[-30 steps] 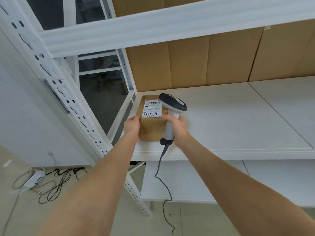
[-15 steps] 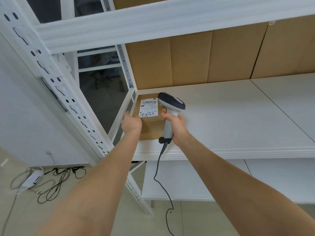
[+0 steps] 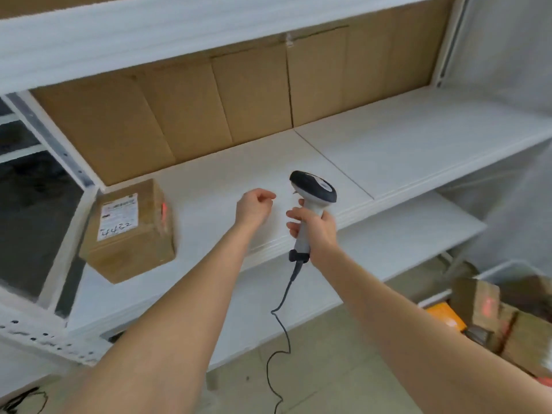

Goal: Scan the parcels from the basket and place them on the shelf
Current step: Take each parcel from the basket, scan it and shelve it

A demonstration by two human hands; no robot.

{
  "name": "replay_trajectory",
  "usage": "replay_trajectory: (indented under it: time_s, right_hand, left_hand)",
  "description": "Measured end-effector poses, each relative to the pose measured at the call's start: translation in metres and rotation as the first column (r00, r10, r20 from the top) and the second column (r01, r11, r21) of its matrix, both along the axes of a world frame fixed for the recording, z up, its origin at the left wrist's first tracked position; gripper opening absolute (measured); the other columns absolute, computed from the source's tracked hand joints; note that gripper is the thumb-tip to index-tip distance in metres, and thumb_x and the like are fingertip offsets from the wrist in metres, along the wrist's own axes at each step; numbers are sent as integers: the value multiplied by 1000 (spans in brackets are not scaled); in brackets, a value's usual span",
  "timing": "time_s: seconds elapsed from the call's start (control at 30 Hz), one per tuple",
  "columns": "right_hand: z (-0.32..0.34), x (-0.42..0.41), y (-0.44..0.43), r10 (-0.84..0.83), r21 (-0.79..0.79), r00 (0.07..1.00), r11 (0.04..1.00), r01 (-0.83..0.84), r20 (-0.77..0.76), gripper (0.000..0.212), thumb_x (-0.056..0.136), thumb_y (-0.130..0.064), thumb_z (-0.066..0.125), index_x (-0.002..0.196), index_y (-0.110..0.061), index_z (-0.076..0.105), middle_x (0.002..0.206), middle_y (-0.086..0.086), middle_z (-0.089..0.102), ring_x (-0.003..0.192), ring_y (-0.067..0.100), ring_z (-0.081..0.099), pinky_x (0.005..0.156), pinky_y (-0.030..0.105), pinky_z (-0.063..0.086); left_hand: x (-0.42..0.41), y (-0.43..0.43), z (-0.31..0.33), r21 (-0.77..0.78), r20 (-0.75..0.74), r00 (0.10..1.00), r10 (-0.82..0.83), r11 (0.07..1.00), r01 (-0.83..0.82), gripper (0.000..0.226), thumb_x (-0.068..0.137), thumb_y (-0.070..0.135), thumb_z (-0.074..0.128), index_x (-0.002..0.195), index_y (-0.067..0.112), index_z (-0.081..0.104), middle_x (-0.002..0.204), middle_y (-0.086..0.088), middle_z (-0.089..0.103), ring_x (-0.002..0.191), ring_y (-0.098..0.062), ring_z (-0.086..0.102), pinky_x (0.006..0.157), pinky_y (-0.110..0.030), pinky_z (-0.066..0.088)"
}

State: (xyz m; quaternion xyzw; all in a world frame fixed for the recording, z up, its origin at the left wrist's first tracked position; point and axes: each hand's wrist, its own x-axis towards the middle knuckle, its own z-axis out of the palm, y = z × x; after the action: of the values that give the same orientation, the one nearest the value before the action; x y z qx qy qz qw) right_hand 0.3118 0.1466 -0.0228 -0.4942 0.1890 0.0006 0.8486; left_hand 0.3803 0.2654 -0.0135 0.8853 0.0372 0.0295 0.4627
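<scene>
A brown cardboard parcel with a white label marked 4432 stands on the white shelf at its far left end. My left hand hovers over the shelf to the right of the parcel, fingers loosely curled and holding nothing. My right hand grips the handle of a white and dark barcode scanner, whose head points left. Its black cable hangs down to the floor. At the lower right, several brown parcels lie in the basket.
Cardboard sheets line the back of the shelf. A lower white shelf runs beneath, and an upper shelf beam crosses overhead. A perforated white upright stands at the left. An orange packet lies beside the basket parcels.
Both hands have let go of the parcel, which now stands alone at the shelf's left end. My hands and my view have moved right, bringing the basket into sight.
</scene>
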Motion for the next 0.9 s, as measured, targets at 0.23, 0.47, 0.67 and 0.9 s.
replay_trajectory:
  time_s: [0.23,0.47,0.67,0.9]
  right_hand:
    - [-47,-62,-186,-355,-40,925,935,353,-135,10,89,-2,59,96,-8,57,67,12,61,56,16,56,57,26,48]
    - [-102,-138,-353,-564,-67,762,815,576,-318,7,87,-4,60,91,-4,54,63,9,54,49,17,48,49,27,42]
    - [-144,-185,-456,-689,-47,603,674,738,-402,10,89,-16,64,92,-15,54,66,4,58,57,13,53,63,28,47]
    - [-194,-188,-556,-762,-6,464,522,853,-451,15,90,-14,65,98,-14,52,71,7,61,62,16,56,70,32,51]
  left_hand:
    - [-28,-206,-48,-66,-229,894,-384,923,379,21,94,5,46,97,15,65,90,-4,65,74,-13,60,64,-23,50]
    - [-83,-388,-113,-65,-388,761,-519,839,539,18,91,6,50,96,11,66,89,-9,64,75,-17,59,65,-27,52]
    - [-116,-502,-175,-43,-517,622,-589,743,668,23,93,10,55,115,11,61,108,-7,61,96,-19,59,66,-26,52]
    - [-111,-596,-248,24,-606,548,-577,675,738,37,85,19,64,121,13,59,122,-7,59,107,-26,58,88,-38,54]
